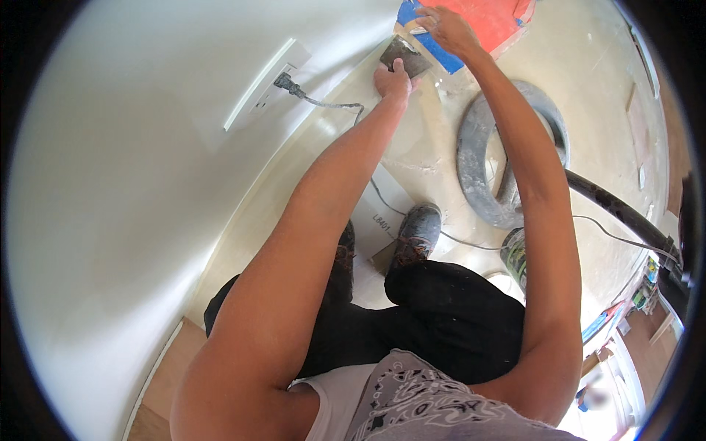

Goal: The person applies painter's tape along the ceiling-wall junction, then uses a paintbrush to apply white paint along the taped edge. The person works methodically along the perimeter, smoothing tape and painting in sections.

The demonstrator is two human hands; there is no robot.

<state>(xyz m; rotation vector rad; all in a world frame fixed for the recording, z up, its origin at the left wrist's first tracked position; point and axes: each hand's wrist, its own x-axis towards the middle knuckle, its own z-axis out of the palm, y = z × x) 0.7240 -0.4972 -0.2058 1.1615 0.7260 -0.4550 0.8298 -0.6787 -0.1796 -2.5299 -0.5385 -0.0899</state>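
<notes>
My left hand (pixel 394 81) grips a dark, dusty flat rectangular tool (pixel 405 56) close to the base of the wall, thumb on its top face. Whether it is a wide blade or a sanding block I cannot tell. Just beyond, the fingers of my right hand (pixel 449 32) are on what looks like a roll of tape with a pale core (pixel 417 27). Under and beside them, a strip of blue tape (pixel 444 54) runs along the edge of a red sheet (pixel 496 22) on the floor.
A black cord plug (pixel 287 82) sits in the wall outlet plate (pixel 259 91); its cord trails past my shoe (pixel 420 226). Right of my forearm lies a dusty grey ring-shaped object (pixel 474 160), with a black hose (pixel 612 204) beyond. A bucket (pixel 514 256) stands by my knee.
</notes>
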